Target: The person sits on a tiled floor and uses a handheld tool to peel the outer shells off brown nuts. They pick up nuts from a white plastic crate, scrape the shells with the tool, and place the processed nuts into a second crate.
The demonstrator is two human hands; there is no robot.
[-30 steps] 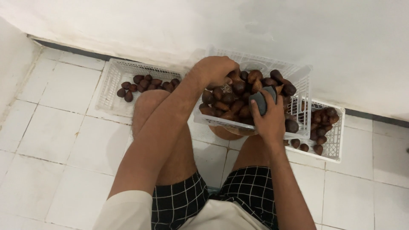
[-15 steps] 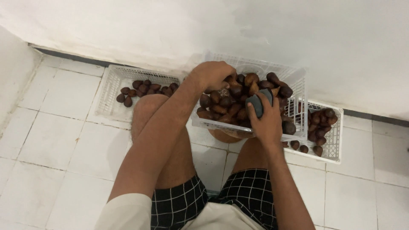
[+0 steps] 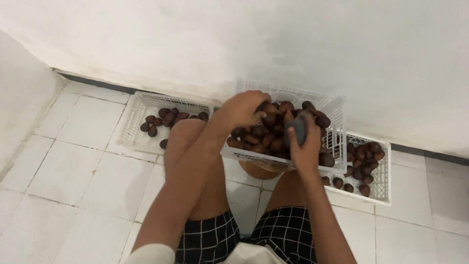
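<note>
Left hand (image 3: 243, 108): fingers curled down into the heap of brown fruits (image 3: 273, 132), closed around one or two, as if picking them out.
Right hand (image 3: 304, 146): fingers clenched on a dark grey tool (image 3: 296, 129), held upright just above the heap.
Middle basket (image 3: 328, 142): white plastic, raised between the knees, within easy reach.
Left basket (image 3: 134, 117): on the tiled floor (image 3: 73, 171), few fruits.
Right basket (image 3: 381, 176): on the floor, partly filled.
</note>
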